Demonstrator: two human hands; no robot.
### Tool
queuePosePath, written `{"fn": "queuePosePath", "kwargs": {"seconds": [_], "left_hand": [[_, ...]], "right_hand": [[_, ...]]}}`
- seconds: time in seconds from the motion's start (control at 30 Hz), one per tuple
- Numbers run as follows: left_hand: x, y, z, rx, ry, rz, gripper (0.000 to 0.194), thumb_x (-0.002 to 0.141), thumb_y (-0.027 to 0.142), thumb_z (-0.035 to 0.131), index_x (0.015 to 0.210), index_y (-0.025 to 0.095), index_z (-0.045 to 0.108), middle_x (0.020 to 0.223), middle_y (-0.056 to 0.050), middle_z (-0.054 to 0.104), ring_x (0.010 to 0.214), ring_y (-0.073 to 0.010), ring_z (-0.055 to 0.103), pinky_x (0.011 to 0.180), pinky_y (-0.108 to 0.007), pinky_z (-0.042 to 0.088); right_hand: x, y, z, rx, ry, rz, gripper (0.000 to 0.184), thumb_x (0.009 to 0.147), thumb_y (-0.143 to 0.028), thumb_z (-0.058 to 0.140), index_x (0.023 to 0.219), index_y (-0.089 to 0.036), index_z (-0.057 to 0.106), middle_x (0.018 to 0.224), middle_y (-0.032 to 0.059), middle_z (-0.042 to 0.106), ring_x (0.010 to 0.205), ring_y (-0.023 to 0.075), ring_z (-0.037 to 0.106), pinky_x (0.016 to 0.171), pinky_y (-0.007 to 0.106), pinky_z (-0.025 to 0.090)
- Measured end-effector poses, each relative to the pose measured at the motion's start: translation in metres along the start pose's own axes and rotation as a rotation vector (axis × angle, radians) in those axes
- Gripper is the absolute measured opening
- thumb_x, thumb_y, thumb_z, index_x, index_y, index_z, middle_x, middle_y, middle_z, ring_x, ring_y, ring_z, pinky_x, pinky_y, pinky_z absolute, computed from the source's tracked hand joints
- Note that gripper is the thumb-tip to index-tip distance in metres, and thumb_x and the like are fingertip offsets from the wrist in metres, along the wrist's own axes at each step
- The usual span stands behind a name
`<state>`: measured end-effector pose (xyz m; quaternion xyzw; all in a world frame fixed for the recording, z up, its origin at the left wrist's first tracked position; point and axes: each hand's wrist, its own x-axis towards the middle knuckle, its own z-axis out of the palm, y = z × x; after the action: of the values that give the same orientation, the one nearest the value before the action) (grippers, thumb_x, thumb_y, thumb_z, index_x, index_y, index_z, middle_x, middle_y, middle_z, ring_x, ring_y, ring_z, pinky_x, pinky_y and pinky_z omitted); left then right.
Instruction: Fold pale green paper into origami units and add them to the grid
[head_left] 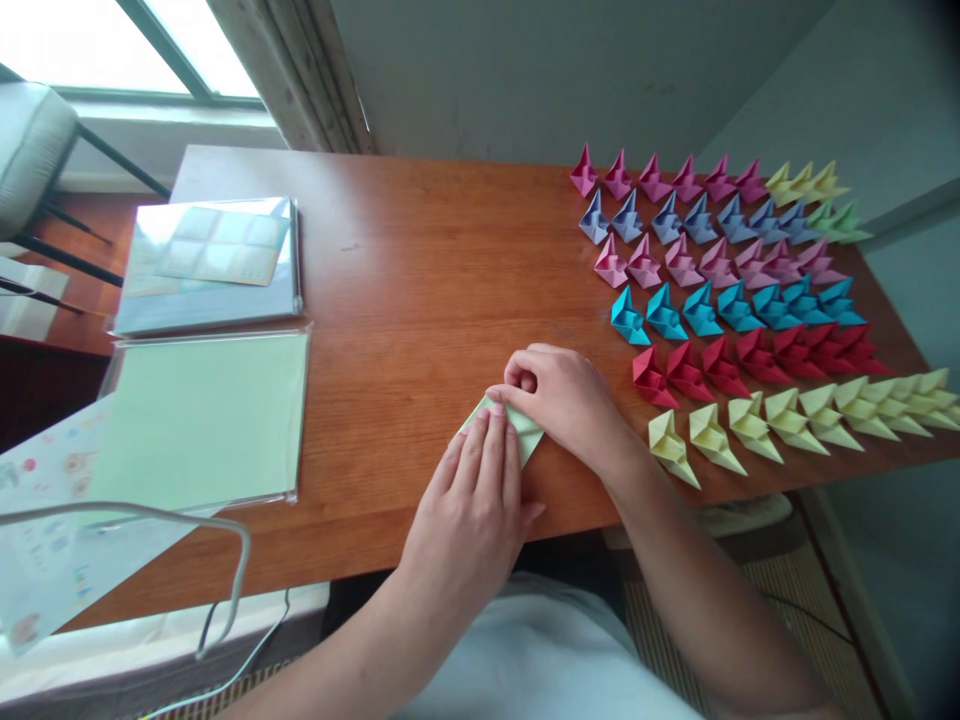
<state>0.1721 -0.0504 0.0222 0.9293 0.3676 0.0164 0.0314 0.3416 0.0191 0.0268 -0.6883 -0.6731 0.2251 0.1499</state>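
Note:
A small folded sheet of pale green paper [526, 436] lies on the table near its front edge, largely hidden under both hands. My left hand [480, 480] rests flat over it, fingers stretched out and side by side, pressing it to the wood. At the paper's upper corner, my right hand [559, 395] has its thumb and curled index finger closed together on the edge. The fingertip contact itself is partly hidden.
Rows of folded paper figures fill the right side: magenta [652, 180], lavender [666, 220], pink [682, 262], blue [703, 310], red [724, 368] and yellow [787, 420]. At left lie a green paper pack [210, 420], a plastic-wrapped pack [217, 265] and a grey cable [244, 560].

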Motion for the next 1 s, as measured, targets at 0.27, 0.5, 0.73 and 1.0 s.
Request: {"fn": "queuePosePath", "kwargs": {"seconds": [0.27,0.5,0.73,1.0], "left_hand": [[-0.003,0.004,0.007,-0.002,-0.008,-0.004,0.085,0.096,0.063,0.043,0.149,-0.004,0.042,0.157,-0.030,0.036,0.148,-0.0407,0.035,0.119,-0.050,0.036],[-0.002,0.014,0.009,-0.071,-0.007,-0.052,0.106,0.086,0.079,0.044,0.154,-0.001,0.032,0.160,-0.033,0.029,0.150,-0.0448,0.028,0.120,-0.055,0.032],[0.009,0.028,0.001,-0.090,-0.039,-0.140,0.112,0.072,0.080,0.063,0.155,0.011,0.034,0.160,-0.031,0.031,0.147,-0.0496,0.031,0.117,-0.060,0.034],[0.001,0.021,0.006,-0.078,-0.025,-0.079,0.108,0.083,0.080,0.048,0.154,-0.001,0.033,0.159,-0.034,0.028,0.149,-0.0474,0.027,0.120,-0.058,0.030]], "right_hand": [[0.002,-0.001,-0.005,0.006,-0.031,-0.006,0.022,0.083,-0.033,0.076,0.068,-0.022,0.064,0.074,-0.0038,0.067,0.065,0.0121,0.056,0.058,0.028,0.032],[0.002,-0.002,-0.006,0.006,-0.038,0.005,0.021,0.083,-0.033,0.076,0.070,-0.022,0.065,0.074,-0.0031,0.067,0.066,0.0128,0.057,0.059,0.028,0.033],[-0.001,0.002,-0.002,0.029,-0.010,-0.013,0.022,0.083,-0.035,0.076,0.071,-0.022,0.064,0.074,-0.0035,0.065,0.066,0.0129,0.056,0.059,0.028,0.033],[-0.028,0.019,0.001,0.187,0.117,-0.222,0.018,0.100,-0.023,0.053,0.093,-0.021,0.069,0.093,0.0043,0.070,0.088,0.0184,0.063,0.082,0.032,0.048]]}}
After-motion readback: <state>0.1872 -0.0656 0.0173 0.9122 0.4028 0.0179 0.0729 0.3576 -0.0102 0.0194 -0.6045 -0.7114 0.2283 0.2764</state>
